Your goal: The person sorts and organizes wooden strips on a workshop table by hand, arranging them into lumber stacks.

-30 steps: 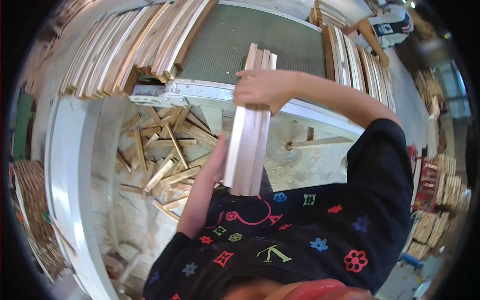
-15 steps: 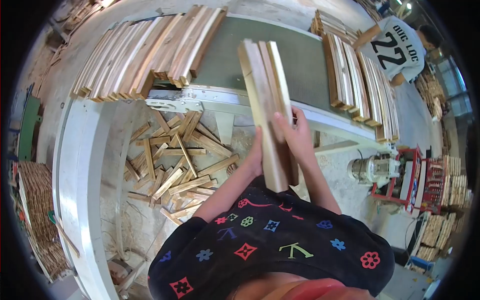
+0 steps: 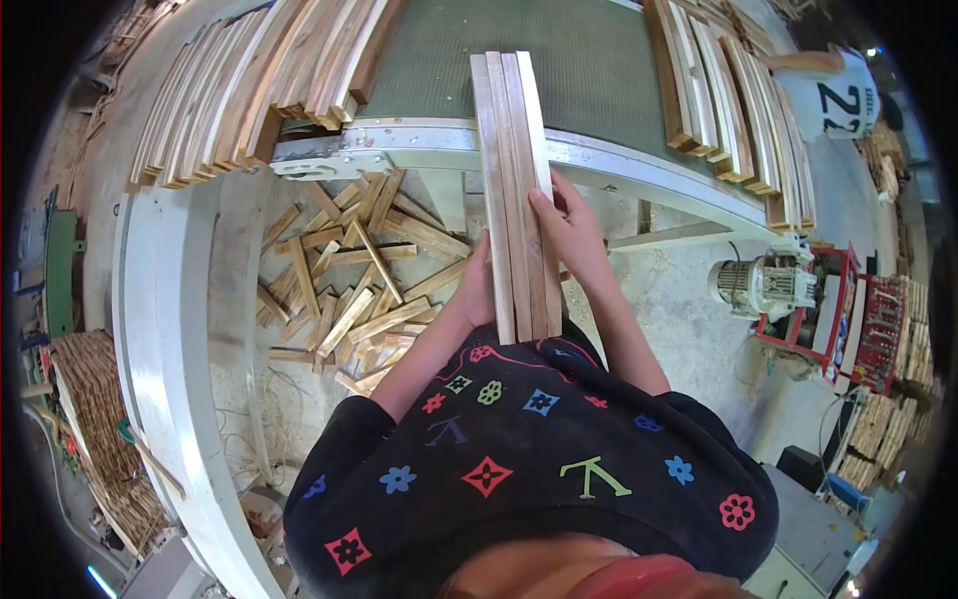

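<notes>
Slats (image 3: 516, 200) held between left grip (image 3: 478, 285) and right grip (image 3: 576, 238).

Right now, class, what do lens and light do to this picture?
Head view: fisheye distortion bows the white beam, and corners fall black; same head view: glare whitens part of the metal rail, while grain shows clearly on the wooden strips.

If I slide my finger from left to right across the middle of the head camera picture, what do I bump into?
Green machine → white beam → scattered wood pieces → left hand → held wood strips → right hand → grey motor → red rack → stacked wood.
</notes>
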A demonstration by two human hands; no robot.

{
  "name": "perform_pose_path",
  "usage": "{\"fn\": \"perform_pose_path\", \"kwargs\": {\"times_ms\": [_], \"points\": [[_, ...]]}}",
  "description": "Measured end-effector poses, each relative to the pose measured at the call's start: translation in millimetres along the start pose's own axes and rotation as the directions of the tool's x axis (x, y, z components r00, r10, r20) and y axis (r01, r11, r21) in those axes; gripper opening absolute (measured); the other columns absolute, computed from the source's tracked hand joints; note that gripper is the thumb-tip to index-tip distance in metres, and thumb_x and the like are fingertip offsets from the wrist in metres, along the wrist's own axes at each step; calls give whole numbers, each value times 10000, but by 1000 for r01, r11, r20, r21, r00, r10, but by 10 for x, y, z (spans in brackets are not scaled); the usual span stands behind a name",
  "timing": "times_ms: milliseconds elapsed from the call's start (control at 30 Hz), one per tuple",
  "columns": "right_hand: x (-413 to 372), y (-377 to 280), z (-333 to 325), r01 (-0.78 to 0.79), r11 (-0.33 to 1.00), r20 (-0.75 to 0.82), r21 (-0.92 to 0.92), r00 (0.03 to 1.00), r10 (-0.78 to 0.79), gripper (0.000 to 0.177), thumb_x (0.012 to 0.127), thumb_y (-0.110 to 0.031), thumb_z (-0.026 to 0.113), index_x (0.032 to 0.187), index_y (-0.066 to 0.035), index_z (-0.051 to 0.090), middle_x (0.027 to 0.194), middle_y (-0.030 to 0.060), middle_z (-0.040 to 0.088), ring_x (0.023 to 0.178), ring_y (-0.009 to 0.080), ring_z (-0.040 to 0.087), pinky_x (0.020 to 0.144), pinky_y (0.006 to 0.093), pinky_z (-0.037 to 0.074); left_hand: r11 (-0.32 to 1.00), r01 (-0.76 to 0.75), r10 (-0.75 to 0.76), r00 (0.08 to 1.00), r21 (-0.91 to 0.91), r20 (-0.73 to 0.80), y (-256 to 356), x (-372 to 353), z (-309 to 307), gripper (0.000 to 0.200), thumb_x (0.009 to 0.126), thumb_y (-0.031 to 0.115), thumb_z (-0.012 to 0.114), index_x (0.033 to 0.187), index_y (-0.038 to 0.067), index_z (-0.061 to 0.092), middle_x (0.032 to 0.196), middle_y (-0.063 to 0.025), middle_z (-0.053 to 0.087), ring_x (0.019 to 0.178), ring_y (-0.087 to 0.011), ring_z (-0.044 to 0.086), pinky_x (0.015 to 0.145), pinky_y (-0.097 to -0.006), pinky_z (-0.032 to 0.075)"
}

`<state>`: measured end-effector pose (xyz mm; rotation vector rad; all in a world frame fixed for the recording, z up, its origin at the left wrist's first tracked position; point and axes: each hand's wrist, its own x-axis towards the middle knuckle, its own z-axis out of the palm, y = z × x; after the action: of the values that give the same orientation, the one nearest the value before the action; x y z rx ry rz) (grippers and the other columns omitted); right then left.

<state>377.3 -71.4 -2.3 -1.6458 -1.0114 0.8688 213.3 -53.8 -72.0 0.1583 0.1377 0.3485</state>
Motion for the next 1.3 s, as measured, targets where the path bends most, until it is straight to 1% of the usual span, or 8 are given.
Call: {"fn": "perform_pose_path", "kwargs": {"times_ms": [67, 267, 433, 533, 700, 867, 1033, 1300], "points": [[120, 122, 36, 266, 896, -24, -357, 956, -293, 662, 950, -309, 646, 1486, -22, 386, 1253, 267, 588, 1171, 322, 582, 991, 415, 459, 999, -3, 4, 1000, 35, -30, 44, -22, 49, 776, 987, 678, 293, 1518, 116, 357, 1431, -132, 515, 1269, -296, 543, 1058, -485, 450], [281, -355, 521, 190, 669, 43, -719, 972, -231, 1019, 811, -515, 679, 1520, 48, 210, 1416, 419, 298, 1252, 542, 414, 1005, 564, 415, 989, 66, -27, 958, 129, -286, 296, 91, 168, 873, 930, 762, 336, 1541, 139, 320, 1458, -105, 493, 1309, -288, 512, 1069, -457, 449], [1272, -617, 772, 203, 642, 78, -739, 973, -218, 965, 811, -431, 668, 1522, 30, 206, 1410, 412, 311, 1213, 537, 447, 945, 586, 452, 995, -90, 76, 971, -52, -225, 593, 228, 188, 1062, 833, 879, 307, 1538, 85, 306, 1501, -176, 433, 1368, -351, 441, 1123, -488, 383], [2286, -901, 991, 104, 753, 8, -650, 991, -131, 1034, 803, -446, 698, 1541, 27, 149, 1440, 378, 306, 1277, 505, 422, 1019, 579, 418, 961, -101, 145, 976, -256, 159, 490, 39, -40, 1319, 713, 973, 202, 1529, -63, 225, 1562, -256, 315, 1430, -374, 359, 1207, -498, 225], [3450, -817, 1451, 145, 958, 28, -249, 989, -143, 1136, 762, -491, 750, 1558, 5, 109, 1487, 353, 317, 1386, 452, 365, 1122, 473, 371, 944, -193, 276, 906, 266, -320, 357, -727, -451, 1252, 766, 942, 113, 1530, -38, 261, 1544, -232, 372, 1444, -341, 347, 1201, -460, 213], [2747, -426, 355, 377, 860, -32, -344, 910, -412, 678, 844, -434, 672, 1389, -59, 525, 1356, 214, 563, 1279, 393, 509, 1044, 515, 425, 834, -177, 504, 629, 523, -591, 430, -1508, -739, 1097, 870, 862, 184, 1530, -9, 280, 1529, -171, 429, 1421, -295, 391, 1164, -411, 264], [1907, 58, -1271, -387, 257, -462, -886, 677, -573, 637, 811, -361, 668, 1348, -43, 535, 1364, 247, 526, 1238, 388, 509, 983, 538, 415, 819, -193, 541, 575, 541, -614, 611, -1687, -707, 998, 933, 785, 224, 1549, 1, 228, 1542, -178, 405, 1436, -286, 374, 1180, -446, 243], [1901, 391, -1504, -438, 246, -500, -865, 796, -341, 574, 852, -258, 583, 1343, 27, 498, 1343, 312, 480, 1188, 421, 489, 930, 540, 393, 542, 465, 4, 831, 700, -556, 370, -404, -637, 708, 1035, 540, 374, 1498, 4, 376, 1458, -178, 509, 1352, -233, 495, 1143, -371, 344]]}}
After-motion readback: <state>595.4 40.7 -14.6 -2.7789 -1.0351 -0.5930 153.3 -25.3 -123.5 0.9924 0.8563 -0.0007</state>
